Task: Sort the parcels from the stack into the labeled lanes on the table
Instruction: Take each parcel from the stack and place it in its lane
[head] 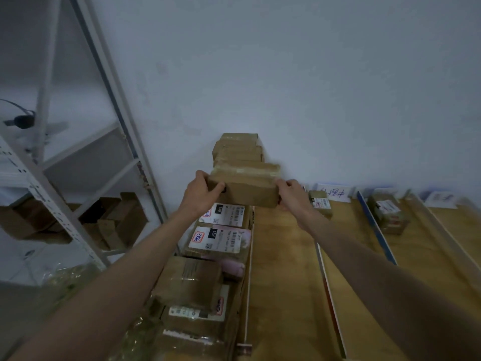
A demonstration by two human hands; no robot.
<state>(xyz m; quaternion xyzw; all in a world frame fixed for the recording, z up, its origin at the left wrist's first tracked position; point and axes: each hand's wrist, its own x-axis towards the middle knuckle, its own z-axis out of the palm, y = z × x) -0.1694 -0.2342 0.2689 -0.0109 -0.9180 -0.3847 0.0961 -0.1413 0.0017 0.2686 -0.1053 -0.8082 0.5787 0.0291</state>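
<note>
we see the wooden table [286,256] spreading below and to the right of our fingers, split into lanes by thin dividers [374,225]. left of our fingers stands a white metal shelf [78,178]. beneath and behind our hands runs the stack of parcels [216,246], brown and taped, some with white labels. we hold a brown cardboard parcel [247,188], taped across its top, above that stack; our left hand [205,188] and right hand [291,194] grip its two ends, fingers curled round it. right of our fingers a small parcel [320,203] lies before a handwritten lane label [334,192].
</note>
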